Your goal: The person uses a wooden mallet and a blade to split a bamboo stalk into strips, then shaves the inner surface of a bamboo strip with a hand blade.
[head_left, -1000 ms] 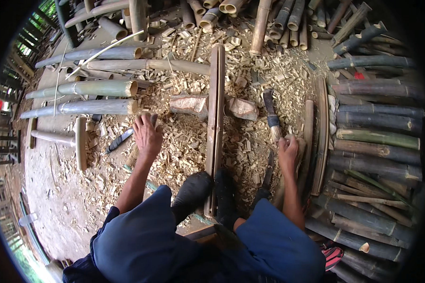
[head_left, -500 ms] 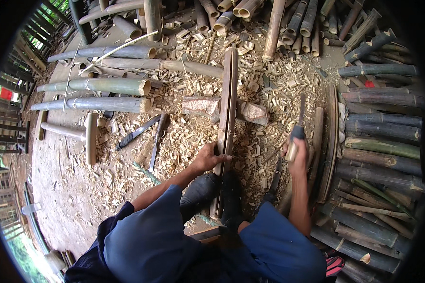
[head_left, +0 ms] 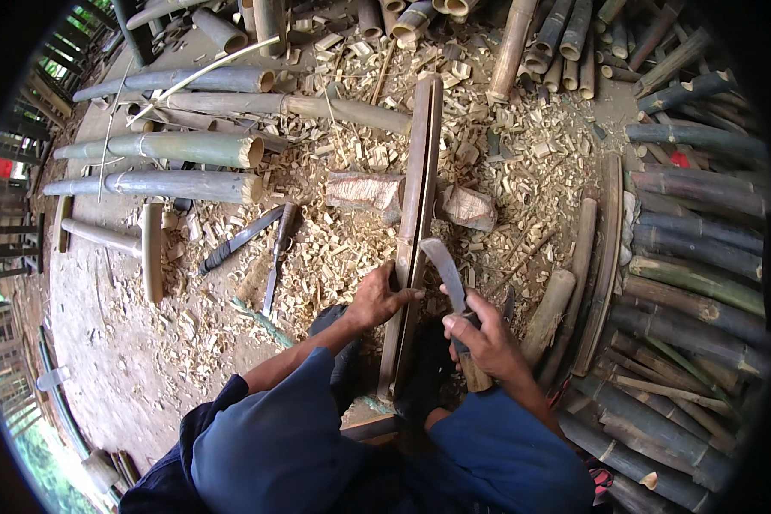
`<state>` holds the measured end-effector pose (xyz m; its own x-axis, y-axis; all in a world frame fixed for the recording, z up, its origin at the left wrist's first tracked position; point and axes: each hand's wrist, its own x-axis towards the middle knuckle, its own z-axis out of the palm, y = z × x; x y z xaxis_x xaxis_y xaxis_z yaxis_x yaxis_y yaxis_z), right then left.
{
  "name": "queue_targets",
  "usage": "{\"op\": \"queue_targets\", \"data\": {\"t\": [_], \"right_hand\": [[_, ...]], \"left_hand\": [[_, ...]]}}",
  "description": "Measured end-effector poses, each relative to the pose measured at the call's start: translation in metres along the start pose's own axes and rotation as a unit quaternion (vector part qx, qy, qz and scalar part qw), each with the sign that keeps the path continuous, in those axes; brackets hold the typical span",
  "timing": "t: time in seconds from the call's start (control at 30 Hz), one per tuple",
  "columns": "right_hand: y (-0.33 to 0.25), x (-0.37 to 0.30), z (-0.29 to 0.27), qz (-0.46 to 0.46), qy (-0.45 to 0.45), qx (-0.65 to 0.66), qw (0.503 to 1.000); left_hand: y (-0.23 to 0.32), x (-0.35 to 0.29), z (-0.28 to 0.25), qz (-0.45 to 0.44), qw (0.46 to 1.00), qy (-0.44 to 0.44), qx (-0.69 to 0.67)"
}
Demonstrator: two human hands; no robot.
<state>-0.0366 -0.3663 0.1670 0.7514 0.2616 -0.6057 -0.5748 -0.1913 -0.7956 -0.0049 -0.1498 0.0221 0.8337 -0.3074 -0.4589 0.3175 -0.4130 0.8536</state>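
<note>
A long brown bamboo pole (head_left: 420,163), slotted along its length, slants up from between my feet. Its middle lies across a rough-cut log (head_left: 364,192). My left hand (head_left: 379,297) is closed round the pole below the log, thumb over its near part. In my right hand (head_left: 488,338), just right of the pole, is a knife (head_left: 444,267) with a curved grey blade and a wooden handle. The blade points up and left, its tip close to the pole. Fingers hide part of the handle.
Two more knives (head_left: 242,242) lie to the left among pale wood chips (head_left: 325,257). Bamboo poles (head_left: 158,147) lie beyond them, near a T-shaped bamboo piece (head_left: 152,253). Stacked bamboo (head_left: 698,244) lines the right side. A short bamboo length (head_left: 548,315) lies near my right hand.
My right hand has come left and nearer to me with the knife, whose blade now sits close beside the pole. My left hand stays on the pole. The view has shifted slightly.
</note>
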Motion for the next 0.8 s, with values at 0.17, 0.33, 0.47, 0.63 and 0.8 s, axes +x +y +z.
{"op": "queue_targets", "data": {"t": [0.17, 0.33, 0.47, 0.63, 0.8], "right_hand": [[0.008, 0.015, -0.002, 0.031, -0.023, -0.052, 0.998], [-0.004, 0.032, -0.012, 0.093, -0.048, -0.017, 0.994], [-0.026, 0.051, -0.023, 0.14, -0.07, -0.037, 0.987], [-0.04, 0.083, -0.02, 0.219, -0.064, -0.021, 0.973], [-0.046, 0.087, -0.019, 0.238, -0.076, 0.022, 0.968]], "left_hand": [[-0.006, -0.001, 0.001, 0.028, 0.999, 0.029, -0.008], [0.006, -0.002, -0.004, -0.038, 0.999, -0.006, -0.003], [0.015, -0.001, -0.001, -0.01, 1.0, 0.011, 0.018], [0.007, 0.0, 0.003, -0.029, 0.998, 0.014, 0.059], [0.008, 0.003, 0.006, -0.044, 0.995, 0.016, 0.087]]}}
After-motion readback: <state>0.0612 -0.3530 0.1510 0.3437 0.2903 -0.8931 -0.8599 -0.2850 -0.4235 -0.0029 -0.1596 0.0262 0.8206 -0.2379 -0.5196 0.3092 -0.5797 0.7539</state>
